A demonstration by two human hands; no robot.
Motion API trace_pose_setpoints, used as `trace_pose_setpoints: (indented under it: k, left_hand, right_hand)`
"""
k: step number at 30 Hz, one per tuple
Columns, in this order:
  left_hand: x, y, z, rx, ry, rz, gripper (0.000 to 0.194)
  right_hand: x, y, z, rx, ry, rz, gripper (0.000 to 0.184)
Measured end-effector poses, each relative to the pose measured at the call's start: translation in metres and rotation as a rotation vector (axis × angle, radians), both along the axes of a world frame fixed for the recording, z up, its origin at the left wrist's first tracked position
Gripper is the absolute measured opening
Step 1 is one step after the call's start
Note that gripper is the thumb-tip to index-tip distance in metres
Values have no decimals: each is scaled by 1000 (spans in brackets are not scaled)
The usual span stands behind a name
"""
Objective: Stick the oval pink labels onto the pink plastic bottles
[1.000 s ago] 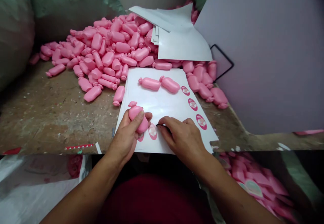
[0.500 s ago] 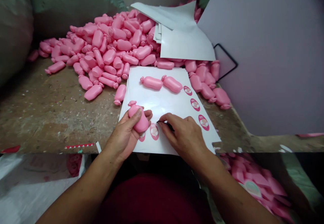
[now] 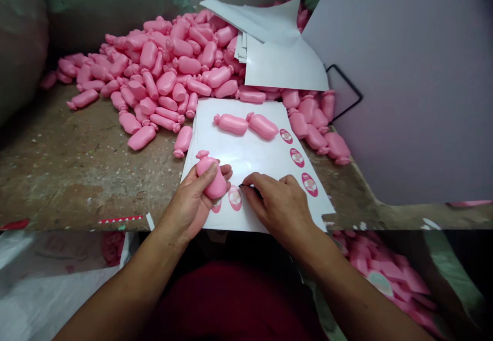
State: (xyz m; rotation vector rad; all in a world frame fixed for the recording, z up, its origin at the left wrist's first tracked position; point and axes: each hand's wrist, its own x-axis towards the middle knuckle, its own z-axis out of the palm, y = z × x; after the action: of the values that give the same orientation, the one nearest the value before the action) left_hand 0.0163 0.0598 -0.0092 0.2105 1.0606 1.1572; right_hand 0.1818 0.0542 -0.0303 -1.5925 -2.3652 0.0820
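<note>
My left hand [image 3: 192,197] is closed around a small pink plastic bottle [image 3: 212,179], thumb across its front and neck pointing away from me. My right hand [image 3: 279,197] pinches a thin black pointed tool [image 3: 243,186], mostly hidden in the fingers. Its tip is beside an oval pink sticker [image 3: 234,197] on a white sticker sheet [image 3: 254,161]. Part of another oval sticker [image 3: 216,206] shows below the held bottle. Along the sheet's right side runs a column of three stickers [image 3: 297,157]. Two pink bottles [image 3: 232,124] lie across its far part.
A large heap of pink bottles [image 3: 165,81] covers the back of the worn table [image 3: 77,166]. White sheets [image 3: 285,63] rest on the heap. At the right stands a pale panel [image 3: 408,89] beside a black wire frame [image 3: 360,96]. More pink pieces [image 3: 396,274] are below the table edge.
Both hands hold nearly the same pose, with the bottle and black tool still in them. The view has shifted very slightly.
</note>
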Motion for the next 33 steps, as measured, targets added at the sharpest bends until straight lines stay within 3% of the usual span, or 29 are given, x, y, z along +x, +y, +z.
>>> trace_pose_setpoints:
  k: [10,18,28,33]
  left_hand:
    - [1,0,2,-4,16,0,8]
    - [-3,0,0,9,-15,-15,13]
    - [-3,-1,-1,9,-47,44,16]
    - [-3,0,-3,22,-52,34,18]
  right_hand:
    - [-1,-2,1,-25,16,3,20]
    - [3,2,2,-166,138,-27,13]
    - [-3,6,5,-129,33,-14,17]
    - [4,11,6,-229,181,31,11]
